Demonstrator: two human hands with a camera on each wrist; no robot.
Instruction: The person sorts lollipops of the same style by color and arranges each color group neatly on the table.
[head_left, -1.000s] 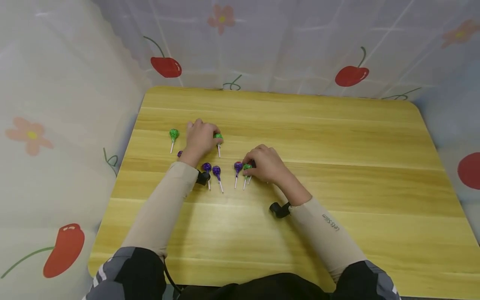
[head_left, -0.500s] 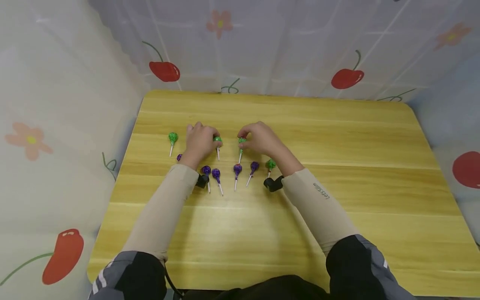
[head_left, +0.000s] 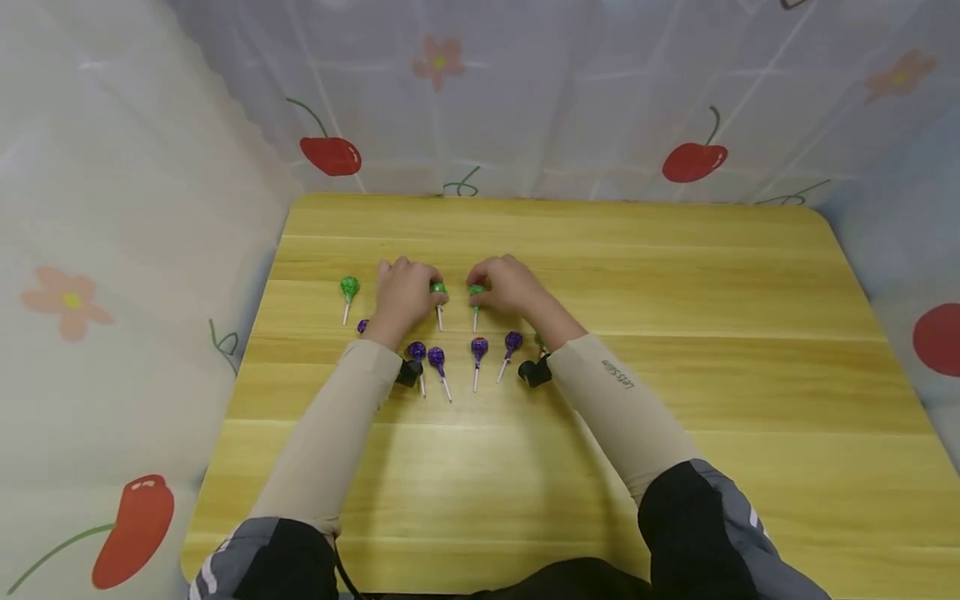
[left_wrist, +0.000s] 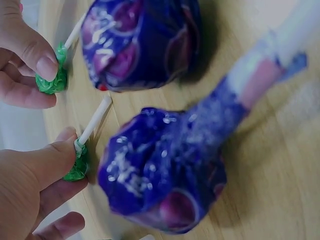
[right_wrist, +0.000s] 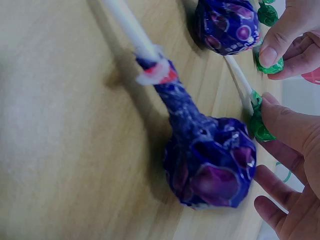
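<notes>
My left hand (head_left: 405,293) pinches the wrapped head of a green lollipop (head_left: 439,289) between thumb and finger, its white stick toward me. Just to the right, my right hand (head_left: 512,288) pinches another green lollipop (head_left: 476,292) by its head. A narrow gap separates the two. Closer to me on the tabletop lie purple lollipops, among them one purple lollipop (head_left: 437,358) below the left hand and one purple lollipop (head_left: 479,348) below the right. In the right wrist view a purple lollipop (right_wrist: 210,165) fills the foreground, beside the pinched green lollipop (right_wrist: 260,122).
Another green lollipop (head_left: 349,287) lies at the far left, with a purple lollipop (head_left: 363,326) partly behind the left wrist. A further purple lollipop (head_left: 513,341) lies near the right forearm, which mostly hides a green one. The wooden table (head_left: 712,350) meets a printed curtain behind.
My right hand has carried its green lollipop away from me, up from the purple ones, then slightly left beside the other green one. My left hand has stayed nearly still.
</notes>
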